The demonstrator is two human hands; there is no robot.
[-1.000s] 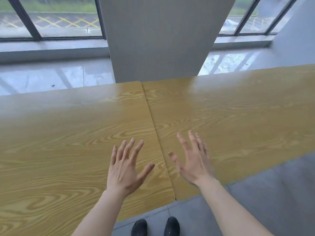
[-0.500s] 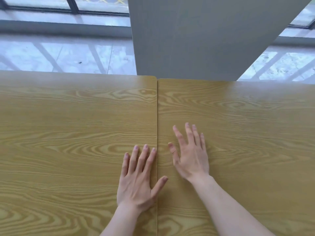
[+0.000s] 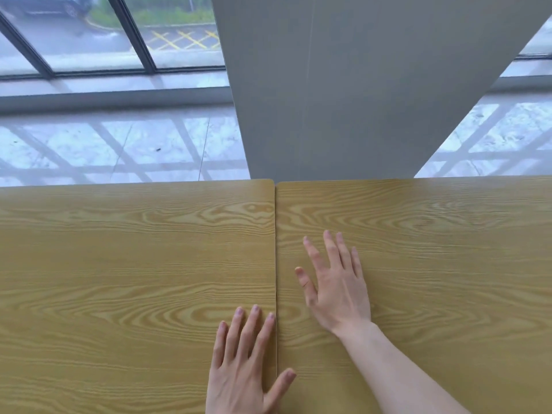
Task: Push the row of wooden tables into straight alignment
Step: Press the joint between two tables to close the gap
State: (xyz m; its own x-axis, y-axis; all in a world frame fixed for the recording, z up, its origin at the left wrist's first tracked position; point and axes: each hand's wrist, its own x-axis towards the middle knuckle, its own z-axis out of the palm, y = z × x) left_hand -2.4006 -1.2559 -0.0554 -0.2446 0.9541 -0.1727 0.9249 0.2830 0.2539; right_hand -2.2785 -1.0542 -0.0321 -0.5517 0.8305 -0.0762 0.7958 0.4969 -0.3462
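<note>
Two wooden tables filled the lower half of the frame, the left table [image 3: 125,279] and the right table [image 3: 442,264] butted together along a thin seam [image 3: 275,264] that ran straight up the middle. Their far edges met at nearly the same line just below the grey pillar [image 3: 343,91], so this joint looked close to aligned, with at most a slight step at the rounded corners; whether the rest of the row was straight could not be judged, since only these two tops showed. The left hand [image 3: 242,372] lay flat and open at the bottom centre, palm down on the left table, its thumb reaching across the seam. The right hand [image 3: 337,288] rested spread and open on the right table, just beside the seam and farther up. Neither hand gripped anything. Beyond the tables lay a glossy floor [image 3: 119,144] and windows [image 3: 89,34] at the upper left.
</note>
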